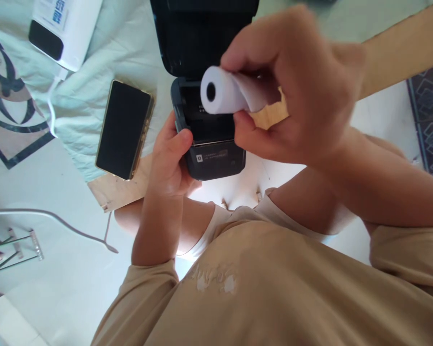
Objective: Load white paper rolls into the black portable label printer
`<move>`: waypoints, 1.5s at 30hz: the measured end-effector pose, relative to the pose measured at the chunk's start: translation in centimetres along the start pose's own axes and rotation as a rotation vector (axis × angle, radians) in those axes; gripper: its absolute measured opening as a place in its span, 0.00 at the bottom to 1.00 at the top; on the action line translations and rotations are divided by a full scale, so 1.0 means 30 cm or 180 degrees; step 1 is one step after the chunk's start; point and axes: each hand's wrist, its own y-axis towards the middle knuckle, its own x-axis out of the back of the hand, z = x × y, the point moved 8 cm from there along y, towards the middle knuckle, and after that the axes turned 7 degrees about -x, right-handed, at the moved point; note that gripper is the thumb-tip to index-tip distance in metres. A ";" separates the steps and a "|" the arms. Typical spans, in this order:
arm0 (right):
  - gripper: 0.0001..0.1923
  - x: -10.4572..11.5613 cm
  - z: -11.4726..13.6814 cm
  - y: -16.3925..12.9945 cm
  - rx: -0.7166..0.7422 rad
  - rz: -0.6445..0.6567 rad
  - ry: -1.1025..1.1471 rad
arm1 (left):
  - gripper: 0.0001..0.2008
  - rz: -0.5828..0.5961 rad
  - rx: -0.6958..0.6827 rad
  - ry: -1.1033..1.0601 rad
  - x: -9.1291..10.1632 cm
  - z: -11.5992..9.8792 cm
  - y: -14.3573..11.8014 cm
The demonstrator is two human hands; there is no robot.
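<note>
A small white paper roll (223,91) with a dark hollow core is pinched between the thumb and fingers of my right hand (296,91). Its loose end hangs toward my palm. The roll is held above the cavity of a black portable printer (216,161), partly hiding it. My left hand (171,156) grips the printer by its left side, thumb on the rim. The printer's hinged lid (198,38) stands open at the far side. I cannot tell whether the roll touches the printer.
Left of the printer a phone (122,129) with a dark screen lies on a pale green cloth (94,86). Beyond it is a white power bank (67,31) with a white cable (52,103) plugged in. A wooden board edge (404,53) runs to the right.
</note>
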 end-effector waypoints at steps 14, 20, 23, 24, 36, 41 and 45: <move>0.22 -0.072 0.096 0.013 0.0558 0.0164 -0.1466 | 0.25 -0.0006 0.0177 0.0011 0.028 0.020 -0.026; 0.15 -0.092 0.076 0.035 0.0451 0.0631 -0.1279 | 0.23 -0.0014 -0.0010 -0.0030 0.027 0.008 -0.025; 0.12 -0.080 0.080 0.033 0.0473 0.0494 -0.0932 | 0.24 0.0066 0.0003 0.0005 0.032 0.018 -0.020; 0.11 -0.074 0.082 0.029 0.0426 0.0400 -0.0855 | 0.24 0.0063 0.0010 0.0024 0.036 0.023 -0.018; 0.12 -0.061 0.191 -0.116 0.1427 -0.0355 -0.0738 | 0.22 0.0002 0.0078 0.0118 0.030 0.016 -0.017; 0.16 -0.040 0.157 -0.090 0.1189 -0.0013 -0.0587 | 0.34 0.0072 -0.0335 0.0235 0.032 -0.015 -0.023; 0.11 -0.010 0.113 -0.075 0.0915 -0.0471 -0.0487 | 0.36 0.0242 -0.0301 0.0065 0.023 -0.009 -0.020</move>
